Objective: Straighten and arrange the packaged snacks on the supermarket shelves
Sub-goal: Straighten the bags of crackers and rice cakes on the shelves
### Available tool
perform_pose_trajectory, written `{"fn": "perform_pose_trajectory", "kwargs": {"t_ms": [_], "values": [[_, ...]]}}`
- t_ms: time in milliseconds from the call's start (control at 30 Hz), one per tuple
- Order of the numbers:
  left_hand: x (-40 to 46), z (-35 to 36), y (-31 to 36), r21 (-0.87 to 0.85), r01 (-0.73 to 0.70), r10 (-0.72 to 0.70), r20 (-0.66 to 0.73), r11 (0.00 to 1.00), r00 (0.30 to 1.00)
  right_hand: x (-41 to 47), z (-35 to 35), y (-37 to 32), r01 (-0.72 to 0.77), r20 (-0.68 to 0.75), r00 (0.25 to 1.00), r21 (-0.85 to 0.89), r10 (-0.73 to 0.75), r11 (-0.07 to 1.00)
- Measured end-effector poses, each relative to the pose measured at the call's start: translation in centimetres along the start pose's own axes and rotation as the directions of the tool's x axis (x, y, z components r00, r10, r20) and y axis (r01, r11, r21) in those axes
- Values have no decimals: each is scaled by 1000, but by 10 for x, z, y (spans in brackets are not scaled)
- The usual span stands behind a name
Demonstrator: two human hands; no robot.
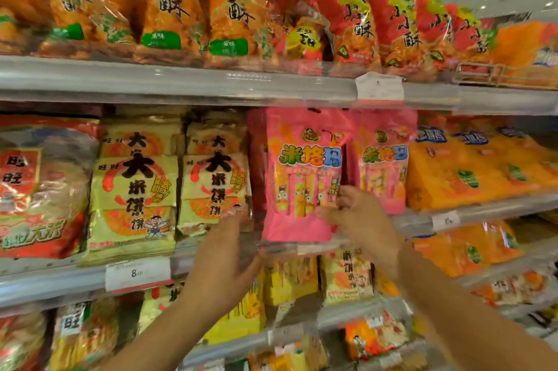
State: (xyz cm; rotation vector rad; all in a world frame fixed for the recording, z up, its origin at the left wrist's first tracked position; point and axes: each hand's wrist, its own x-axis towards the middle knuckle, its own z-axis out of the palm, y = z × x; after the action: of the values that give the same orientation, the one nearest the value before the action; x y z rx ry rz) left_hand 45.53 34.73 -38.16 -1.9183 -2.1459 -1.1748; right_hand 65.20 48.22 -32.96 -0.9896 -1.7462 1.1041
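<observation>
Pink snack bag (302, 177), front of middle shelf (211, 253): light, crinkly, likely slippery film. Right hand (360, 224) fingers pinch its lower right edge; left hand (225, 253) spread, released, just beside its lower left corner. Grip side seams.

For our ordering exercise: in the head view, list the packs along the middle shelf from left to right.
Red rice cracker bag → two yellow rice cracker stacks → pink snack pack between both hands → second pink pack → orange packs.

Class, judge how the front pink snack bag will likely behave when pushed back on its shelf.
The front pink snack bag is glossy and creased, so probably floppy and slippery. Standing tall on a narrow base, it may tip. The right hand steadies it.
</observation>
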Motion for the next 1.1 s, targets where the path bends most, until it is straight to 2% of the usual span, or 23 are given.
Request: {"fn": "perform_pose_trajectory", "kwargs": {"t_ms": [100,233,400,567,900,1100], "values": [[0,15,14,299,4,-8,11,954,1000,30,-18,6,51,51,997,-7,-50,999],[3,22,21,477,87,-53,-83,875,995,57,-23,10,99,90,992,-80,-92,992],[5,18,-5,507,205,-169,-117,837,979,67,-6,24,167,131,982,-242,-138,956],[3,19,-20,511,248,-219,-117,823,969,72,2,36,184,134,979,-280,-152,942],[2,27,-30,515,273,-241,-130,812,962,66,14,55,201,67,980,-336,-189,920],[2,29,-31,533,270,-246,-119,802,962,61,16,59,270,42,958,-460,-283,846]]}}
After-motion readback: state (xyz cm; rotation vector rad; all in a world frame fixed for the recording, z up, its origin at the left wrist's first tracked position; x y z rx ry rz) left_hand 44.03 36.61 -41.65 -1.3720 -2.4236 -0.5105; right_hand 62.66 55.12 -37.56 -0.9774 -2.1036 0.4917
